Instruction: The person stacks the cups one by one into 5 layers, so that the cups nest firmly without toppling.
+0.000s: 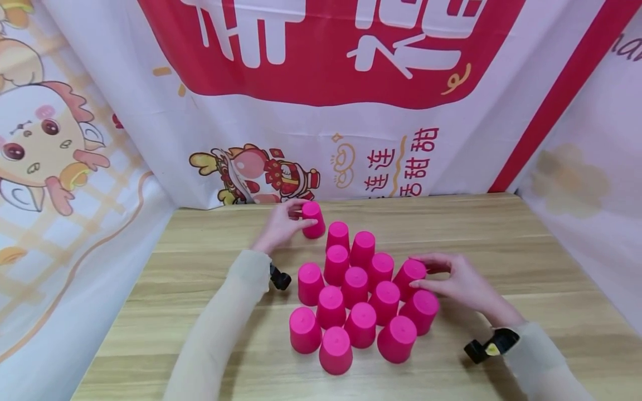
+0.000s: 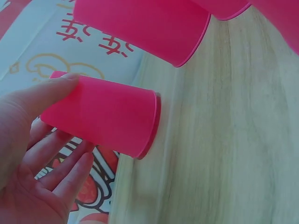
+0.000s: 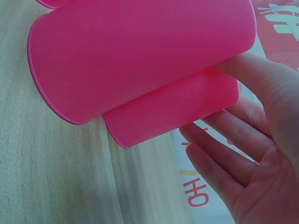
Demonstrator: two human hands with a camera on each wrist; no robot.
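Note:
Several pink cups stand upside down on the wooden table. My left hand pinches one pink cup at the far left of the group, thumb on one side and fingers on the other. In the left wrist view that cup appears with its rim down at the table, a little apart from its neighbour. At the group's right side my right hand holds another pink cup between thumb and fingers. The right wrist view shows this cup partly hidden behind a nearer cup.
The remaining cups stand closely grouped between and in front of the hands, the nearest cup toward the table's front. Behind the table hangs a printed cloth, with more cloth at both sides. Each wrist wears a black camera.

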